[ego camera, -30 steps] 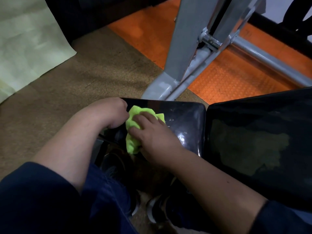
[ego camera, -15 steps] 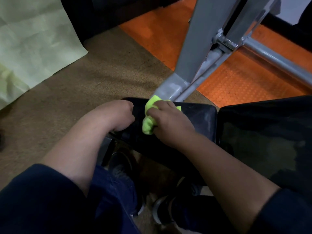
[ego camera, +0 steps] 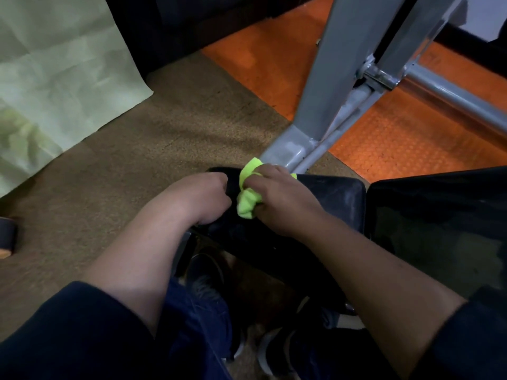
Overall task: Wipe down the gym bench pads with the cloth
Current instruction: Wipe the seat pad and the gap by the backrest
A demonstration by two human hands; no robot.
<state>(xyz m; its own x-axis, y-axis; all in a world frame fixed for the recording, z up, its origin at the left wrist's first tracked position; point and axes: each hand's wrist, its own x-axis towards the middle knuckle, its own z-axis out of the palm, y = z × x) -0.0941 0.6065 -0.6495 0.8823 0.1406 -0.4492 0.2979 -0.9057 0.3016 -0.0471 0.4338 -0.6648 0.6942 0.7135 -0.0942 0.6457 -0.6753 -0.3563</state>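
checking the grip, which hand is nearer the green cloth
Right. The right hand is bunched around the green cloth on the small bench pad. The left hand is fisted just to the cloth's left, gripping the pad's end, apart from the cloth.

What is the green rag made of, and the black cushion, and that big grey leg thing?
The cloth looks like soft fabric, perhaps microfibre: it bunches and folds in the right hand. The small bench pad looks like vinyl or faux leather over padding: black, smooth, slightly shiny, with rounded corners. The grey frame looks like painted metal: flat rigid faces, a weld-like joint and a shiny bolt.
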